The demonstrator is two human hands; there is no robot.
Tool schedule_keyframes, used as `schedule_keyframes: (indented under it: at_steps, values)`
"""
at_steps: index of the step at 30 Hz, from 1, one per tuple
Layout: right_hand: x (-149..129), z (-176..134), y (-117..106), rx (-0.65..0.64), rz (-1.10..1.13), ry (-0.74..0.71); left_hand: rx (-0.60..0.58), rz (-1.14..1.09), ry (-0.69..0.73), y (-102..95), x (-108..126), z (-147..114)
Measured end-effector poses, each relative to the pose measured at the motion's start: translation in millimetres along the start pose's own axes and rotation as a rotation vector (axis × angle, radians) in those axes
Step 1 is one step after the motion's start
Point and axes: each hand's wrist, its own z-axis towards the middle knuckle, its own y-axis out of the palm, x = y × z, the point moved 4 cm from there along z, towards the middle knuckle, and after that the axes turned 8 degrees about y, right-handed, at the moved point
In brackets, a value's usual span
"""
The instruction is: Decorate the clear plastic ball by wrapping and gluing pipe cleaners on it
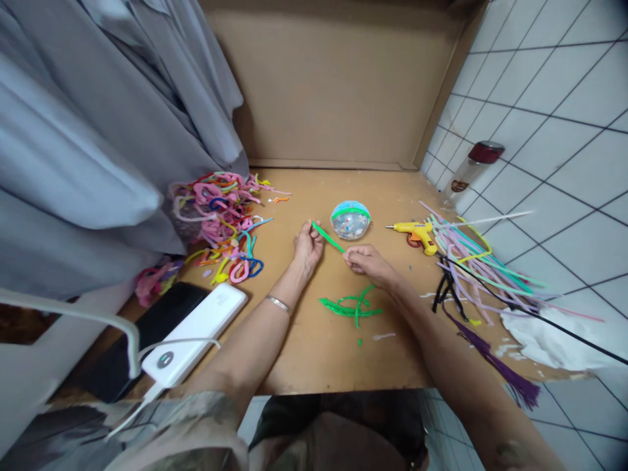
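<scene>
A green pipe cleaner (328,237) is stretched slantwise between my two hands above the wooden table. Its upper left end is pinched in the fingers of my left hand (308,243). The lower right end sits in the closed fingers of my right hand (366,259). Just beyond them rests a round, clear bowl-like piece (350,226) with a green band and a blue top. Nearer to me, several cut green pieces (350,310) lie crossed over one another on the tabletop.
A yellow glue gun (416,235) lies at right, its black cord (530,309) trailing past pipe cleaners (475,255) and a purple tassel (490,356). Tangled pink pipe cleaners (210,203) heap at left. A white power bank (196,333) sits nearer; a red-lidded bottle (471,171) stands back right.
</scene>
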Motion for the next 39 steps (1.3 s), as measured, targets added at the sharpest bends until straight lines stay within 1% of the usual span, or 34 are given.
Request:
schedule_keyframes:
  at_steps: [3,9,14,16,22,26,29,31,36,39]
  values:
    - [2,1,1,0.002,0.035,0.014,0.004,-0.033,0.0,-1.1,1,-1]
    - [0,-1,5,-0.012,0.117,0.003,-0.003,-0.031,0.054,-2.2,1,3]
    - [-1,-1,-3,0.015,0.205,-0.002,-0.022,0.009,0.139,-4.2,3,8]
    - [-2,-2,-7,0.028,0.242,-0.01,-0.043,0.03,0.15,-3.6,2,9]
    - [-7,-4,-16,0.06,0.307,-0.012,-0.121,0.037,0.063,1.3,0,6]
    - [-9,-6,-12,0.045,0.303,-0.025,-0.148,-0.002,0.013,2.6,3,6]
    - [-9,-7,-7,0.014,0.292,-0.043,-0.158,0.0,0.014,1.6,5,8]
    - [-9,-7,-3,-0.006,0.281,-0.056,-0.152,0.031,0.043,0.2,6,10]
    - [-9,-6,6,-0.019,0.243,-0.057,-0.114,0.137,0.175,-1.8,9,12]
    - [-9,-7,9,-0.014,0.203,-0.052,-0.063,0.179,0.236,-2.1,8,13]
